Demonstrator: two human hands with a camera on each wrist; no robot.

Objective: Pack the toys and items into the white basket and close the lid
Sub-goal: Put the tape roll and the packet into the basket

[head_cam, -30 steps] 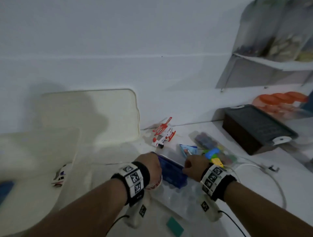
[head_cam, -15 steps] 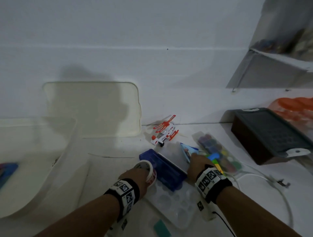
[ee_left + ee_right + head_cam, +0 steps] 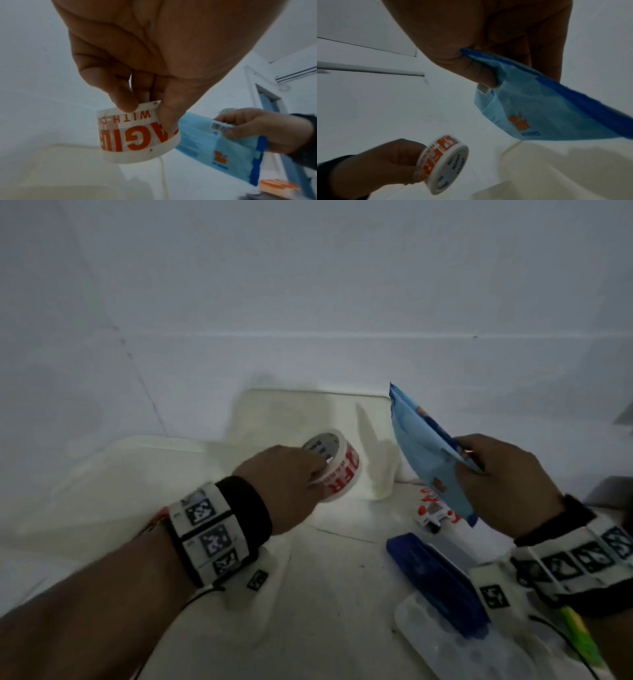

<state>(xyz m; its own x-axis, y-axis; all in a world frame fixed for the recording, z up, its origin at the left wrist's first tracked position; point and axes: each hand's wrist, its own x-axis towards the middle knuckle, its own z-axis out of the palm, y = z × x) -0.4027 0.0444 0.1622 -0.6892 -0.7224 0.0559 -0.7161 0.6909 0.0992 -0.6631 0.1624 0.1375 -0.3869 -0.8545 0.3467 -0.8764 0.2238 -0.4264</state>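
My left hand [image 3: 291,484] pinches a roll of white tape with red lettering [image 3: 337,470] [image 3: 137,135] [image 3: 443,163], raised above the table. My right hand [image 3: 496,474] grips a light blue packet [image 3: 424,453] [image 3: 214,146] [image 3: 544,111] by its lower end and holds it up, tilted. The white basket [image 3: 130,474] lies low at the left, its lid [image 3: 294,419] propped against the wall behind the tape. A red and white toy helicopter [image 3: 433,510] stands on the table, partly hidden behind the packet.
A dark blue case [image 3: 435,580] lies on a clear plastic tray [image 3: 445,642] at the lower right. A green and yellow item [image 3: 579,635] shows by my right wrist. The white wall [image 3: 308,285] stands close behind the table.
Both hands have risen from the table: the left lifted the tape roll, the right lifted the blue packet. The view has swung left, so the black box and shelf are out of sight.
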